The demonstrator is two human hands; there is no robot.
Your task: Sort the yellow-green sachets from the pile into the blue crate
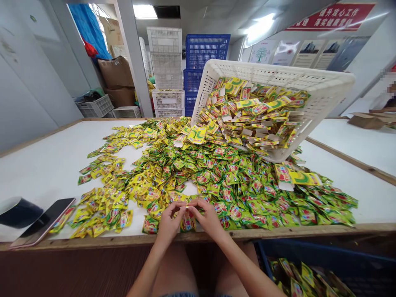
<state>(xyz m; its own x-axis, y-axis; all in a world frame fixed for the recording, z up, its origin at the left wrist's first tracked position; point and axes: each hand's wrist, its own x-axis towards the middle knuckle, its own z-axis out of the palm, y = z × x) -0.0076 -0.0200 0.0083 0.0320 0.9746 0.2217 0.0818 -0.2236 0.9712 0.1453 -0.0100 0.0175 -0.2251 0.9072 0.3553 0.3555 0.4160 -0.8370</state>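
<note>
Close to the table's front edge, my left hand (pixel 169 222) and my right hand (pixel 209 219) meet at a small printed carton (pixel 188 223). Fingers and thumbs of both hands pinch its upper end, and its yellow and red front shows below them. The fingertips hide most of the top. Around my hands lies a wide heap of small sachets, green ones (pixel 247 181) mainly to the right and yellow ones (pixel 154 179) mainly to the left.
A white plastic basket (pixel 272 68) full of flat cartons (pixel 256 108) tilts toward me on the heap. Two more cartons (pixel 298 177) lie at right. A phone (pixel 46 220) and a dark cup (pixel 20 212) are at left. A blue crate (pixel 324 251) of cartons stands below the table.
</note>
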